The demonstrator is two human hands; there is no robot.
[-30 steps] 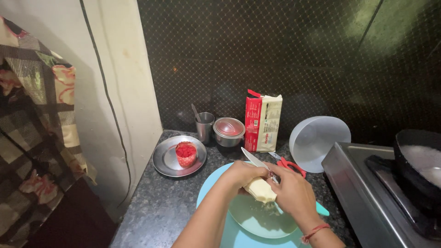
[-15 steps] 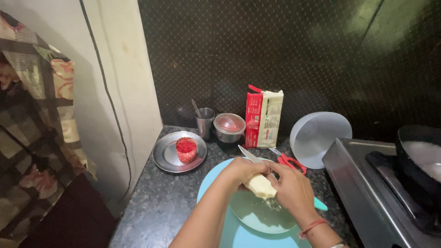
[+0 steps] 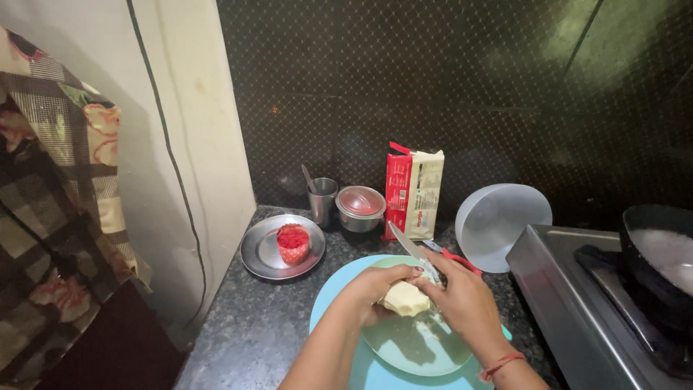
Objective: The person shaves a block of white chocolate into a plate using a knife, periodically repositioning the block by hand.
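We are in the middle of peeling or trimming the pale potato [image 3: 406, 298], which sits over the green plate [image 3: 419, 347] on the round blue board [image 3: 339, 318]. Our left hand [image 3: 375, 285] is curled round the potato from the left and grips it, while our right hand [image 3: 465, 303] is closed on the red-handled knife [image 3: 411, 249], its blade pointing up and away from us towards the wall. As we judge it, the next cut calls for turning the potato in the left fingers and keeping the edge clear of the thumb. Behind the board stand a steel plate [image 3: 263, 253] with a small red-filled cup [image 3: 292, 243], a steel tumbler [image 3: 323, 201], a lidded steel bowl [image 3: 360, 208], a red and cream carton [image 3: 413, 191] and a tilted white lid [image 3: 502, 224]. To the right the stove [image 3: 577, 289] carries a dark pan [image 3: 660, 253], close to our right elbow.
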